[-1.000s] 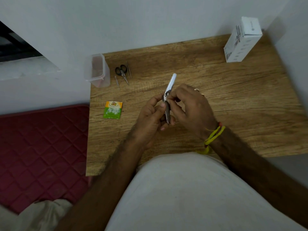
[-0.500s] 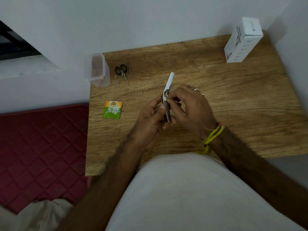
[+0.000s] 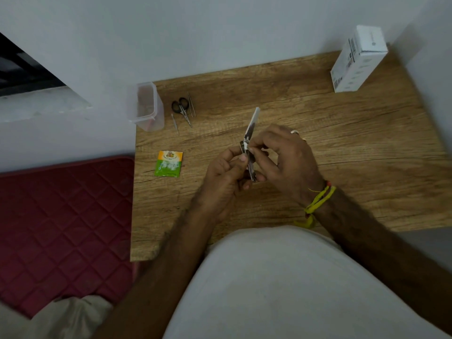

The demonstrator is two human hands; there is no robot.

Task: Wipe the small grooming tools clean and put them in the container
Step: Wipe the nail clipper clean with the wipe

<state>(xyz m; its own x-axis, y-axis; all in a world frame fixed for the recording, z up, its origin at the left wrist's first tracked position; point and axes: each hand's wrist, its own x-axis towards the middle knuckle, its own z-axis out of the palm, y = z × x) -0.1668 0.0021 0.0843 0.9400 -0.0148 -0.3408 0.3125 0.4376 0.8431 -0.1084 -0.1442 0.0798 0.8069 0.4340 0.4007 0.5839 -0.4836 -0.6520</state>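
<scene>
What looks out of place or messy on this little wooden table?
Little stands out. The clear container sits at the table's far left corner, near the edge. The scissors and thin metal tools lie loose beside it. Both hands hold a nail clipper with its lever swung out.

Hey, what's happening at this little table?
A person at a wooden table holds a nail clipper with its lever swung open. The left hand grips its body, while the right hand pinches it near the hinge, apparently with a bit of white wipe. Small scissors and a few thin metal tools lie on the table beside a clear plastic container. A green sachet lies nearer.
</scene>
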